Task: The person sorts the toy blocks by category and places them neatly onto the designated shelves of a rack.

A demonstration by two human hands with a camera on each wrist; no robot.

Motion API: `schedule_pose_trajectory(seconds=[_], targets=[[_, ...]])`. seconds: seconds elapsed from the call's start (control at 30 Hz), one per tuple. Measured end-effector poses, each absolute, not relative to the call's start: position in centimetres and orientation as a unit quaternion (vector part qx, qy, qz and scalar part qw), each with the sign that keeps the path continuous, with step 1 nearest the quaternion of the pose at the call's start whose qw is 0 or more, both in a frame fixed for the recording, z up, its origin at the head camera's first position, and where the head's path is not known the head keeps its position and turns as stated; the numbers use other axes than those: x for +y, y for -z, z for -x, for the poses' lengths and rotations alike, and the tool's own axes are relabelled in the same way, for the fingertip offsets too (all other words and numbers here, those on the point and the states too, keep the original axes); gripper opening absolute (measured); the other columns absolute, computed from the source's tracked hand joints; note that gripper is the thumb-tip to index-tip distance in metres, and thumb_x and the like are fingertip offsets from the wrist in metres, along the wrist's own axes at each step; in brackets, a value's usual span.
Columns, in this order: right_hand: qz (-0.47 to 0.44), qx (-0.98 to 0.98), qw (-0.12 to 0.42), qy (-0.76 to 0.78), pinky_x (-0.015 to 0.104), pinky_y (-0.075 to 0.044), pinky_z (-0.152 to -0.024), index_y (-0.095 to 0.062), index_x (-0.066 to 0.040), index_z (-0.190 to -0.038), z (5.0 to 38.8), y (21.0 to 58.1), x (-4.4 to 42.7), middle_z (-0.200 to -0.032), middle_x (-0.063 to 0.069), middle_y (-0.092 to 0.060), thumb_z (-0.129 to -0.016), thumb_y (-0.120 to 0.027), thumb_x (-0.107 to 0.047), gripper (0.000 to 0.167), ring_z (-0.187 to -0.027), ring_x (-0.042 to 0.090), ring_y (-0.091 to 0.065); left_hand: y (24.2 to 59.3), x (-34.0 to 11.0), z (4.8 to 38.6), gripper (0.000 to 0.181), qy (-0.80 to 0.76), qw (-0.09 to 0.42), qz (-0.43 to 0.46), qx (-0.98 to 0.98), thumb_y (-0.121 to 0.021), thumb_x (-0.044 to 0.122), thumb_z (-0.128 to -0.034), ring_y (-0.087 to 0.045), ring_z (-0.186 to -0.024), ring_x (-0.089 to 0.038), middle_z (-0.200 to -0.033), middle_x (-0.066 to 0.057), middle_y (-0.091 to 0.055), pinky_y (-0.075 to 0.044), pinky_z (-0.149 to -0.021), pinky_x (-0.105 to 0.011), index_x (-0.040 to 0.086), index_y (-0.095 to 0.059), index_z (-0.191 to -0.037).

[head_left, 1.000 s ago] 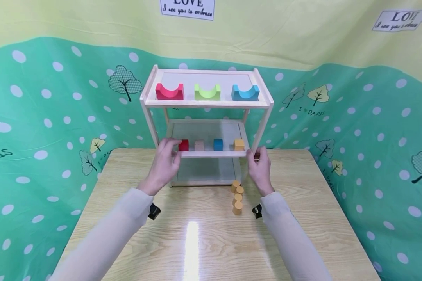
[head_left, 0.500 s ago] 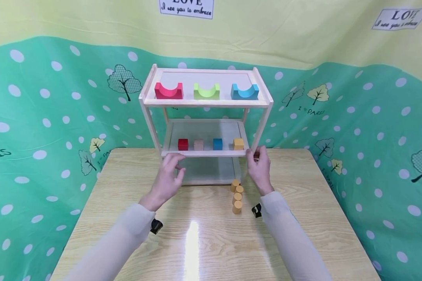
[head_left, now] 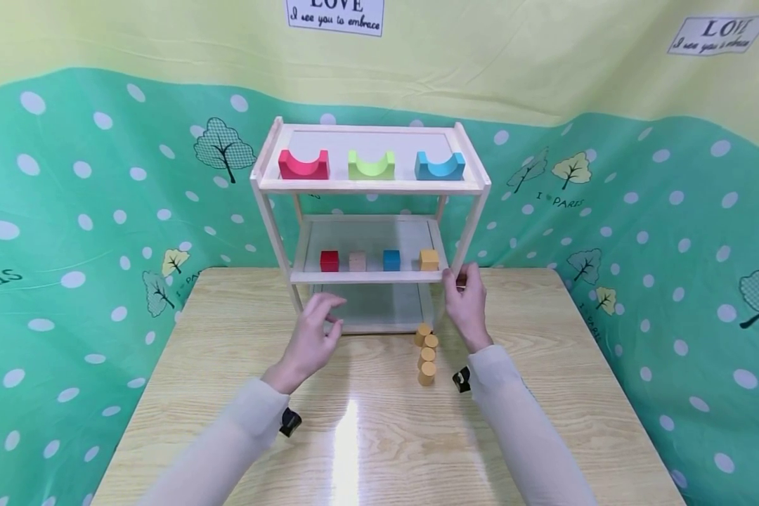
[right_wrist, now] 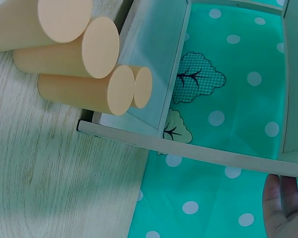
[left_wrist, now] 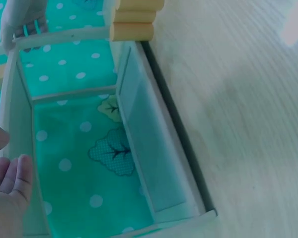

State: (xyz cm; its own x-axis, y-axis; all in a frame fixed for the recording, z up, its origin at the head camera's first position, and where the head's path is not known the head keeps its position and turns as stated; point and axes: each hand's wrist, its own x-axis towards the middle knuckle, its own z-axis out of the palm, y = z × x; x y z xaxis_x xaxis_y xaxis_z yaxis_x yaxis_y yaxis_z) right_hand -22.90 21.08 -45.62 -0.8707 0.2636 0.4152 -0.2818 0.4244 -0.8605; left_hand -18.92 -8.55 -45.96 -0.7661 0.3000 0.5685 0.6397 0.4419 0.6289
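While the right hand (head_left: pixel 466 309) grips the three-tier pale wooden rack (head_left: pixel 367 186) beside its front right post (head_left: pixel 471 228), at the level of the middle tier (head_left: pixel 367 277), the left hand (head_left: pixel 308 346) hangs in front of the left end of the bottom tier (head_left: pixel 379 309), thumb and fingers bent with a gap between them and nothing held. The step in hand looks like arranging small blocks on the rack, the right hand probably steadying the frame. A next move on the loose pieces would call for the left hand to cross toward the right and pinch one narrow top without knocking its neighbours. Those pieces are four light-brown wooden cylinders (head_left: pixel 426 374), standing upright in a close line on the wood-grain table (head_left: pixel 575 351), in front of the bottom tier's right end. The middle tier holds, from left to right along its front rail, a red cube (head_left: pixel 329 261), a pale pink cube (head_left: pixel 357 262), a blue cube (head_left: pixel 391 261) and a yellow-orange cube (head_left: pixel 429 260), all apart. On the top tier (head_left: pixel 367 144) sit a red notched block (head_left: pixel 303 172), a light green notched block (head_left: pixel 372 172) and a light blue notched block (head_left: pixel 440 173), each with its curved hollow facing up.
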Motion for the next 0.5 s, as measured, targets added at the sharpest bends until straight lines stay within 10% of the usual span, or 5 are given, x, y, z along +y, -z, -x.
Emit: schedule_pose_trajectory(seconds=[0.5], targets=[[-0.007,-0.804,0.257,-0.536,0.032,-0.048,-0.063,-0.048,-0.006,-0.098,23.0,45.7,21.1,-0.090,0.009,-0.055,-0.097,-0.052,-0.028,0.022,-0.076,0.021,-0.053,48.5,-6.2,17.8,0.041,0.460,0.193,0.309,-0.809,-0.067,-0.016,-0.0730,-0.060,-0.085,-0.027,-0.110,-0.016,-0.054,-0.055,-0.072,-0.031,-0.007,-0.059,-0.111]])
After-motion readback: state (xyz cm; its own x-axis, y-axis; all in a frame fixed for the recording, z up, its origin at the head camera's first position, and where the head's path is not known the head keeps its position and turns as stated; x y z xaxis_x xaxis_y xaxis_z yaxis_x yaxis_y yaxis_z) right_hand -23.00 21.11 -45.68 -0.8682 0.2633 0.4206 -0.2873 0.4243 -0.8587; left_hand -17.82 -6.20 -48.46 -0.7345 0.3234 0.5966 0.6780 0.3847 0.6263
